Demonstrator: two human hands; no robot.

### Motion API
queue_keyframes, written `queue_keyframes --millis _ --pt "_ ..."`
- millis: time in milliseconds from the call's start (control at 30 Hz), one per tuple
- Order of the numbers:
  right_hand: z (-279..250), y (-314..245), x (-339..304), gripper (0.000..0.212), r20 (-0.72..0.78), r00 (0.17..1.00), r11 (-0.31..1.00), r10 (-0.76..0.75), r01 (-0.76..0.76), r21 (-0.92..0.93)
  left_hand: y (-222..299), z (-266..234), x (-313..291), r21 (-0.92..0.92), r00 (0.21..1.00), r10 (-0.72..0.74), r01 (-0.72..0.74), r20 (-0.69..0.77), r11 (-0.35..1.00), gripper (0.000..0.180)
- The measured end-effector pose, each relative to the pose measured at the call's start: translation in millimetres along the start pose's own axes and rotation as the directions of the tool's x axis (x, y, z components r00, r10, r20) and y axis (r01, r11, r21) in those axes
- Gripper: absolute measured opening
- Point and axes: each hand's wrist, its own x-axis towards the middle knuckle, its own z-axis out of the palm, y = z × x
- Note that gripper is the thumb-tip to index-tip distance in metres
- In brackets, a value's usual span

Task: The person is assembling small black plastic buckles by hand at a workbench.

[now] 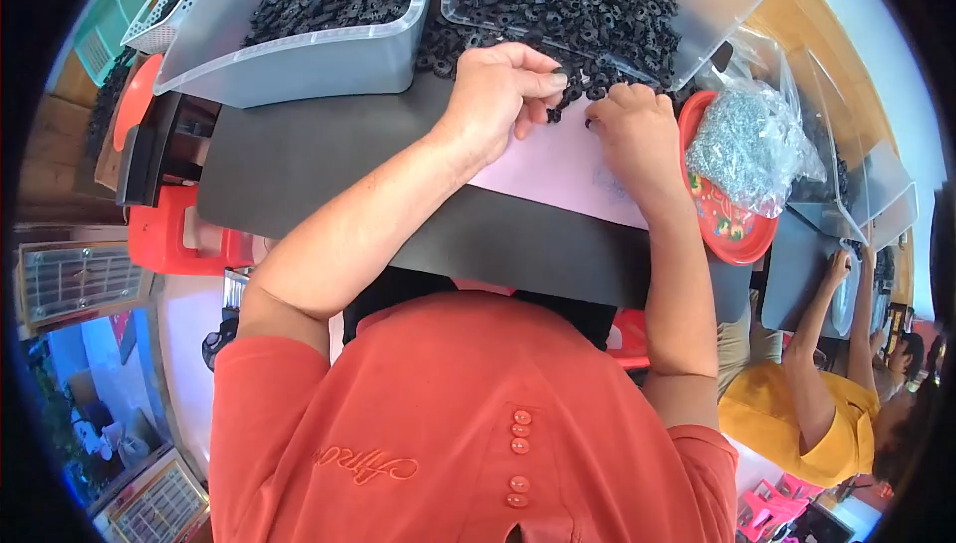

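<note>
My left hand point(493, 95) is closed in a pinch, thumb against forefinger, on a small black plastic part, mostly covered by the fingertips. Just beside it, my right hand point(637, 130) has its fingers curled downward over the pink sheet point(543, 169). A dark bit shows at its fingertips, too small and covered to name. Loose black plastic parts point(597, 85) are heaped beyond both hands, at the mouth of a tipped clear bin point(742, 5). The parts look like small rings with lugs.
A grey-clear bin point(299, 70) of black parts stands at the far left of the dark table point(289, 154). On the right, a bag of small silvery pieces point(742, 144) lies on a red tray point(732, 229). Another person in a yellow shirt point(807, 423) works at the right.
</note>
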Motion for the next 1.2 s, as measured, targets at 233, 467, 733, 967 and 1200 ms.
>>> queue_keyframes --millis 233,467,733,967,1200 --pt "-4.7 -2.9 3.7 0.007 -0.035 0.998 0.999 -0.054 0.053 -0.01 -4.5 4.9 0.1 -0.046 0.999 -0.035 0.034 -0.034 0.998 0.009" --pt "-7.4 -7.6 6.5 0.004 -0.065 0.995 0.995 -0.076 0.08 0.062 -6.7 4.3 -1.2 -0.045 0.999 -0.028 0.026 -0.043 0.999 0.009" --pt "-13.7 -17.6 8.2 0.014 -0.188 0.982 0.924 -0.036 0.105 0.369 -5.9 6.6 -7.5 -0.019 0.995 0.03 -0.032 -0.097 0.999 0.009" --pt "-18.7 -48.5 7.3 0.021 -0.283 0.953 0.657 0.108 0.145 0.74 -4.4 12.0 -14.3 -0.185 0.995 0.099 -0.097 0.005 0.978 0.013" --pt "-12.5 -56.6 12.9 0.022 -0.507 0.862 0.735 0.014 0.335 0.59 -0.7 16.0 -20.6 -0.462 0.997 0.015 0.022 0.077 0.887 0.014"
